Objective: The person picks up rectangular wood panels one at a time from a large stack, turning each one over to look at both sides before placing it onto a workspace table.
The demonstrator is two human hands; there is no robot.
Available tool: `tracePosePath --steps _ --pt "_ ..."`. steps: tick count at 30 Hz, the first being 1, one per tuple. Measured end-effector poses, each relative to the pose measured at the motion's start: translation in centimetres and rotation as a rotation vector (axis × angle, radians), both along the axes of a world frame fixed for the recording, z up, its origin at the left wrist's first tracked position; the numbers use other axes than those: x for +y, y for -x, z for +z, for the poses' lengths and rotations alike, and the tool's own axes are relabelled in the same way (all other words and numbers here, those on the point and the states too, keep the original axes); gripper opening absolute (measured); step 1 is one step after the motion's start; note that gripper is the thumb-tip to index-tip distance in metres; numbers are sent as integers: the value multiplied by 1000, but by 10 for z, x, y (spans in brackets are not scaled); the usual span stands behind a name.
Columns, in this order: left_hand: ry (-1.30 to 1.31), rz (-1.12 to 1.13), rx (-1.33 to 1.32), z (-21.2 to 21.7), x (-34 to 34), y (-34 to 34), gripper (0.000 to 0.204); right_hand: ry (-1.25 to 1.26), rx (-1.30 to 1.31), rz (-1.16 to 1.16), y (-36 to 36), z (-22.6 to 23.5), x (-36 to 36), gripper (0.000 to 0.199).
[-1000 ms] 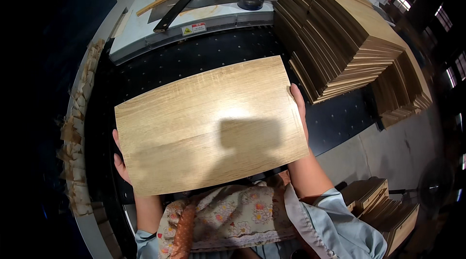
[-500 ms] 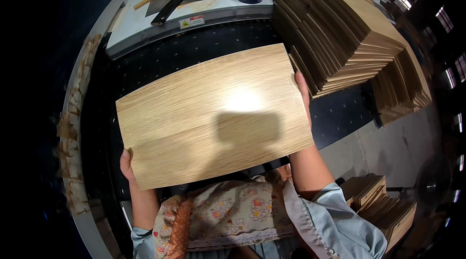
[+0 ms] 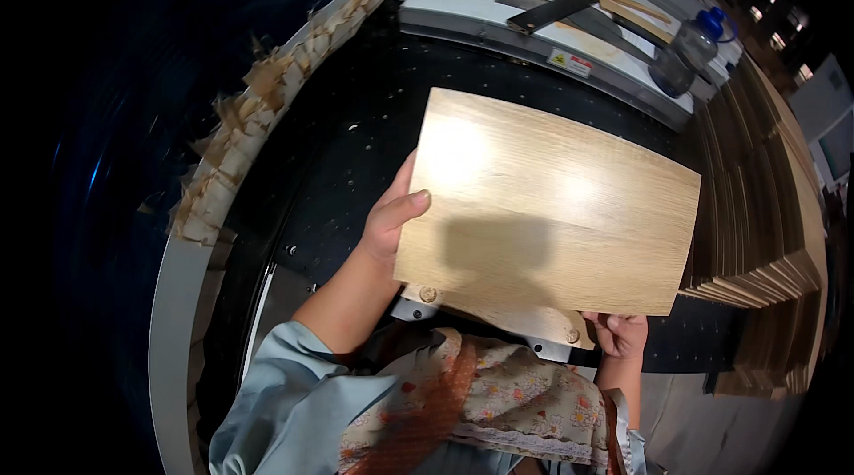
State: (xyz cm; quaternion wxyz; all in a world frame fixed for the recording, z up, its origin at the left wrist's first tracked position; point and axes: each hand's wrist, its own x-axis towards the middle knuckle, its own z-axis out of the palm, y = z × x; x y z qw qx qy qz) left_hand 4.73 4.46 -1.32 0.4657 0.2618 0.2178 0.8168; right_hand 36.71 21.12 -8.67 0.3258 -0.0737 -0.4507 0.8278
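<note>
A light wood-grain board [image 3: 551, 217] is held up in front of me, tilted, with lamp glare and a shadow on its face. My left hand [image 3: 391, 221] grips its left edge, thumb on the upper face and the other fingers hidden behind. At the near right corner, my right hand [image 3: 623, 335] curls its fingers at the board's underside. Below the near edge shows a strip of wood with round fittings [image 3: 428, 294]; I cannot tell whether it belongs to the same board.
Under the board lies a black bed dotted with small points [image 3: 347, 173]. A tall stack of boards [image 3: 747, 208] stands on the right. Beyond, a white machine top [image 3: 445, 8] carries a black bar [image 3: 551, 12], wooden strips and a blue-capped bottle [image 3: 685, 52]. Torn brown tape [image 3: 267, 88] lines the left rail.
The view has swung left, so the stack and bottle sit farther right. The board has changed its tilt, its left edge now raised, and my right hand has shifted to its near edge.
</note>
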Motion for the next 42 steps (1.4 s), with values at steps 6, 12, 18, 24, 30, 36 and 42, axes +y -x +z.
tracePosePath --steps 6,12,18,24,30,36,42 --pt "55 14 -33 1 -1 5 72 407 200 3 29 3 -3 52" --pt "-178 -158 -312 -21 6 20 57 532 211 -120 50 -5 -5 48" --pt "29 -61 -606 -68 14 -9 42 576 54 -104 102 11 3 34" --pt "388 -26 -493 -54 56 0 31 583 -148 -92 174 2 31 29" --pt "651 233 -462 -55 104 70 27 526 -277 63 226 15 55 21" --pt "503 435 -594 -74 117 136 36 402 -89 88 129 19 71 31" --pt "641 523 381 -58 146 92 53 122 -397 -631 -16 5 58 22"
